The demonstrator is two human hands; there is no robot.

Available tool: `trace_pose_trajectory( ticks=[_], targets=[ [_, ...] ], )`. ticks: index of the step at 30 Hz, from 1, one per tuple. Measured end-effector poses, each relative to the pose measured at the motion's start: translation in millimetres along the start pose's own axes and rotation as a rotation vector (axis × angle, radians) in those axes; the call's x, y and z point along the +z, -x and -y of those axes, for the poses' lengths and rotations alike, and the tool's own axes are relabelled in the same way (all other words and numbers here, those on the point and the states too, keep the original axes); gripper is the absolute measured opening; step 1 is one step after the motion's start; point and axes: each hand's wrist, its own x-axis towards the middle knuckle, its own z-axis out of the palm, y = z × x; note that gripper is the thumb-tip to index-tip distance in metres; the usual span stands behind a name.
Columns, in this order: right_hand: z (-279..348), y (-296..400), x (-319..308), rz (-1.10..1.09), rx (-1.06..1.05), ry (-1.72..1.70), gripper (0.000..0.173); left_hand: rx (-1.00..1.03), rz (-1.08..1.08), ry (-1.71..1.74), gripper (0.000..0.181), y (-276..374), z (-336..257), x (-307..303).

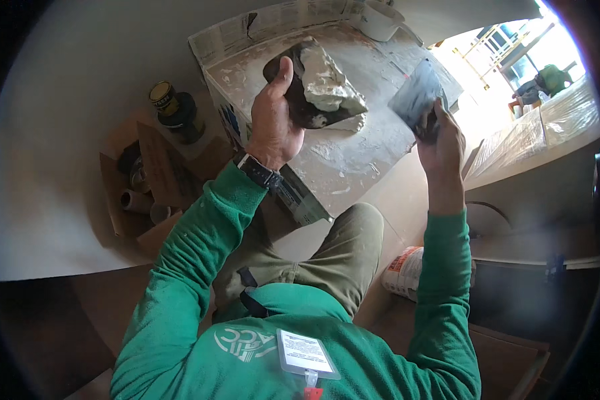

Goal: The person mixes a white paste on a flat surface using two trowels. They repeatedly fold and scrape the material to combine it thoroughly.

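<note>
My left hand point(277, 117) grips a dark, flat plasterer's hawk or board point(292, 90), its thumb lying over the near edge. A thick, uneven mound of off-white plaster or filler point(325, 80) sits on that board, with some of it hanging past the lower edge. To the right, my right hand point(442, 137) is closed on a putty knife point(417, 97) with a wide, grey, smeared blade pointing up. Blade and board are apart. Both are held above a cardboard-covered work surface point(350, 172) streaked with dried plaster.
A white plastic scoop or jug point(380, 22) stands at the surface's far corner. Left on the floor are an open cardboard box point(125, 200) of rolls and stacked cans point(172, 107). A white bucket point(404, 272) lies by my right forearm. Another person point(547, 82) bends near plastic-wrapped goods point(520, 142).
</note>
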Motion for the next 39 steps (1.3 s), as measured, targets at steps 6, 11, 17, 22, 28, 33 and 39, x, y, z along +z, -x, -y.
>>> trace_pose_trajectory(
  ticks=[6, 11, 17, 22, 28, 33, 39],
  targets=[
    [-4.9, 49.2, 28.6, -0.099, 0.187, -0.080, 0.019, 0.079, -0.214, -0.129, 0.047, -15.6, -3.4, 31.2],
    [4.7, 68.5, 80.4, -0.259, 0.249, -0.139, 0.025, 0.002, -0.430, -0.423, 0.057, -2.2, -30.7, 107.7],
    [65.1, 54.0, 123.4, -0.302, 0.196, -0.138, 0.027, 0.258, -0.193, -0.935, 0.043, 3.5, -47.2, 176.9],
    [121.4, 48.7, 172.1, -0.360, 0.210, -0.146, 0.020, 0.229, 0.023, -0.853, 0.038, 8.0, -73.9, 216.5],
    [225.0, 44.5, 233.9, -0.267, 0.162, -0.185, 0.026, 0.186, 0.254, -1.151, 0.042, 27.5, -137.1, 287.6],
    [308.1, 50.0, 274.3, -0.210, 0.091, -0.168, 0.030, 0.279, 0.288, -1.370, 0.038, 44.7, -192.1, 336.9],
    [360.9, 78.5, 310.8, -0.128, -0.075, -0.142, 0.031, -0.232, -0.287, -0.731, 0.035, 48.5, -223.4, 372.8]
  ],
)
